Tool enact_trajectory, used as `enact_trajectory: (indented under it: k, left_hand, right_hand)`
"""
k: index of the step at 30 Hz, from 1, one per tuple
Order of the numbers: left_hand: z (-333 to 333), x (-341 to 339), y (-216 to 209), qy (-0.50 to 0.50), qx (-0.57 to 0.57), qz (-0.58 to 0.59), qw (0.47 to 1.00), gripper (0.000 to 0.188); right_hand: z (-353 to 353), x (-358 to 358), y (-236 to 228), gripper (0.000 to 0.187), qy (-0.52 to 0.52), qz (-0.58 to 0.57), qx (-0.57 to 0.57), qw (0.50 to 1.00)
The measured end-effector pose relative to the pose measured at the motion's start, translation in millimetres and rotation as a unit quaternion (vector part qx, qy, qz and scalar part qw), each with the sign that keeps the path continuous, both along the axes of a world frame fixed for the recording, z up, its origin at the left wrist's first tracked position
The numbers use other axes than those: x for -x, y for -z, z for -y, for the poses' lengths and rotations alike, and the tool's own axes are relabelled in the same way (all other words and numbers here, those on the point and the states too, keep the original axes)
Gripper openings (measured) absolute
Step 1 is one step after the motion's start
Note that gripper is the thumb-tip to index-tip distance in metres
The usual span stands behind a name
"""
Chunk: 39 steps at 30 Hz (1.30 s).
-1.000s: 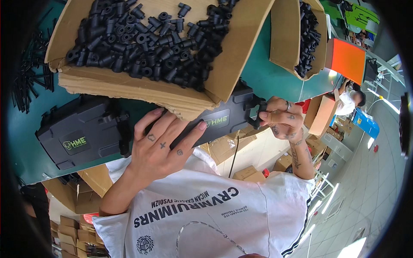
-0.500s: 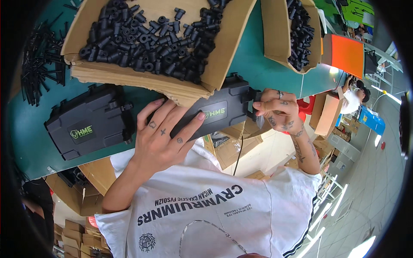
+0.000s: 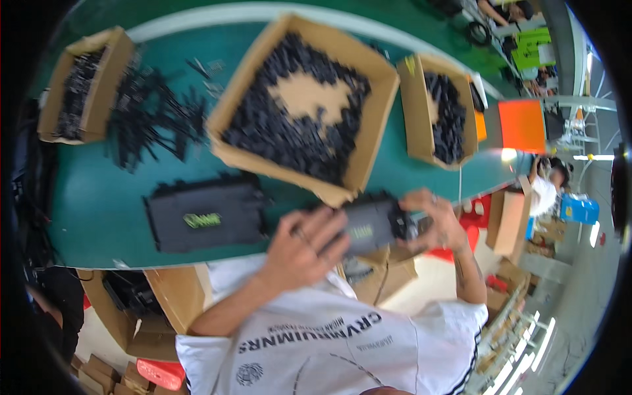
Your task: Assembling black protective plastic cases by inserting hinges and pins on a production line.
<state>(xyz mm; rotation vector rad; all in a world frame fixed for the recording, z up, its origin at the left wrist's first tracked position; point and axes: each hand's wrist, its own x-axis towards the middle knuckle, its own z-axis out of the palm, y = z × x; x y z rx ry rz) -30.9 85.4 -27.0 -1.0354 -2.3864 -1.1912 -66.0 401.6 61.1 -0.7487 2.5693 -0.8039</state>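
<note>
A black hard plastic case [image 3: 368, 227] with a green-marked label lies by the table's near edge, under both my hands. My left hand [image 3: 306, 247] rests over its left part, bent fingers on the lid, holding it. At the case's right end my right hand [image 3: 434, 220] closes around the edge near the latch, thumb and fingers on either side; blur hides the exact contact. To the left lies a second black case [image 3: 205, 212] of the same kind, untouched. Beyond my hands stands a cardboard box [image 3: 372, 148] of small black plastic fittings [image 3: 257, 115].
A smaller carton [image 3: 421, 141] of black parts stands right, another carton [image 3: 99, 99] far left. Loose black strips [image 3: 155, 112] lie between boxes on the green table [image 3: 92, 197]. An open box [image 3: 174, 299] sits below the near edge. Orange bin [image 3: 522, 127] at right.
The view has shifted, showing more of the table. My left hand's fingers are now more bent on the case; my right hand has opened its grasp wider around the case's end.
</note>
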Motion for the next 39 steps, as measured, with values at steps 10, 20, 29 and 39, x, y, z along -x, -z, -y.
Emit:
enact_trajectory:
  k: [10,20,29,39]
  left_hand:
    - [69,-16,-72,-0.107,-0.106,-0.105,0.983,0.036]
    - [140,19,-39,-0.321,0.045,0.052,0.945,0.029]
    - [134,25,-23,-0.349,0.173,0.087,0.917,0.028]
    - [138,10,-12,-0.338,0.234,0.145,0.900,0.035]
  right_hand:
    - [11,37,-61,0.079,0.014,-0.105,0.196,0.975]
    - [49,284,-19,0.057,0.429,-0.062,0.258,0.864]
    - [82,564,38,0.071,0.331,-0.331,0.141,0.873]
    - [109,597,86,0.061,0.271,-0.343,-0.061,0.897]
